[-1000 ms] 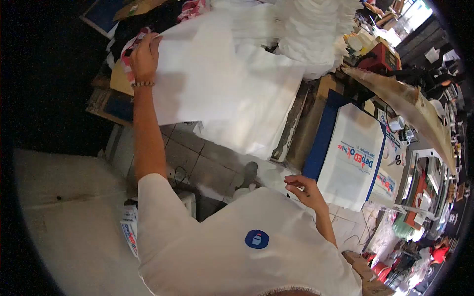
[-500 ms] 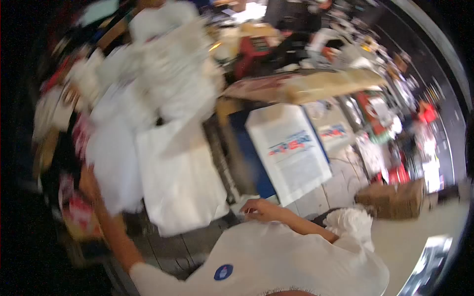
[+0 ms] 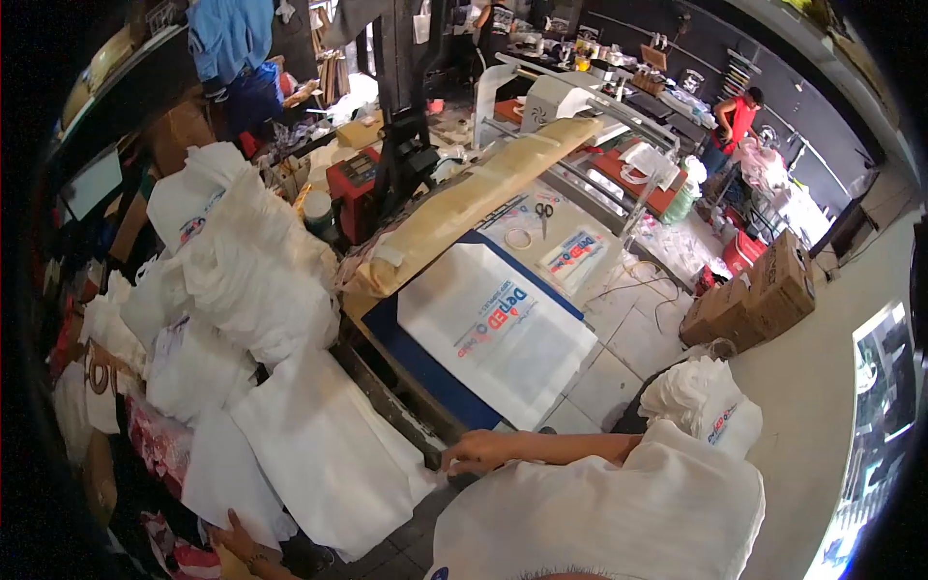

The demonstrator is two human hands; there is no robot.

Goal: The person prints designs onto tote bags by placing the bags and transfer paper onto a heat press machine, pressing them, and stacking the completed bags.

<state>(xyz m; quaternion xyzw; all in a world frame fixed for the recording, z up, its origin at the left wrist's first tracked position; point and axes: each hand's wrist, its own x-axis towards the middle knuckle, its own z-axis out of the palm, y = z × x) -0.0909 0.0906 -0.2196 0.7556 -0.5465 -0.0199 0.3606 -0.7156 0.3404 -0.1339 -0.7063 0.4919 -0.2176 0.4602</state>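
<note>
A: Where are the hands?
B: The left hand (image 3: 235,541) is low, at the bottom of the loose white cloth (image 3: 329,454); I can't tell whether it grips. The right hand (image 3: 478,451) has its fingers bent, near the cloth's right corner; any hold is unclear.
A: And the printed white piece (image 3: 498,333)?
B: Flat on the blue board (image 3: 425,364), lettering up, right of the loose cloth. Scissors (image 3: 544,218) lie beyond it, and a crumpled white heap (image 3: 256,256) stands to the left.
</note>
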